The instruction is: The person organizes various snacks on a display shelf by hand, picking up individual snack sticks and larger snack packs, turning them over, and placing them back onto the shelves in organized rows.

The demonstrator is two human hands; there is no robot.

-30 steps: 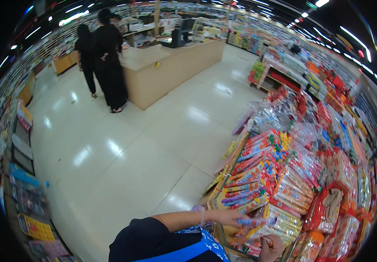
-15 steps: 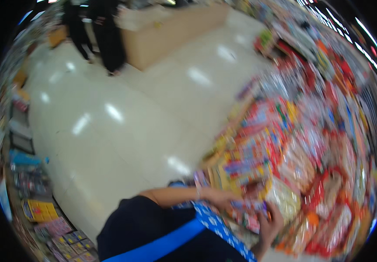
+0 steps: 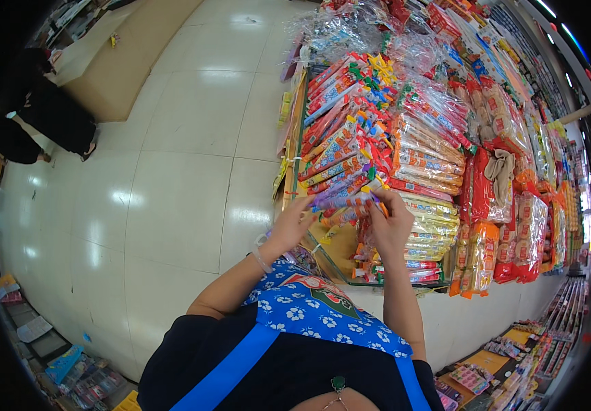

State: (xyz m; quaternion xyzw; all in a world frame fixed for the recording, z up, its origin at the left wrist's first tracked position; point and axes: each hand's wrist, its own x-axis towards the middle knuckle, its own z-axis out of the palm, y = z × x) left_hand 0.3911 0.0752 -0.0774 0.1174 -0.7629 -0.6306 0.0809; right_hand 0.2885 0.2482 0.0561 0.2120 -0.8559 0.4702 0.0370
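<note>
In front of my chest, above the near left corner of the display bin, both hands are at a slim purple tube-shaped packet. My left hand has its fingertips at the left end, with a clear bracelet on the wrist. The fingers of my right hand close round the right end. An orange-printed tube lies just under it; whether it is held too I cannot tell. Rows of similar red, blue and orange tubes with coloured star-like ends lie in the bin beyond my hands.
The bin's wooden edge is by my left wrist. Yellow-wrapped packs and large red bags lie to the right. Pale floor tiles stretch left toward a beige counter, with dark-clothed people beside it. Low goods stand at lower right.
The view has turned right and sharpened, so the bin now sits nearer the middle. Both forearms reach forward over it. The purple tube remains between my hands.
</note>
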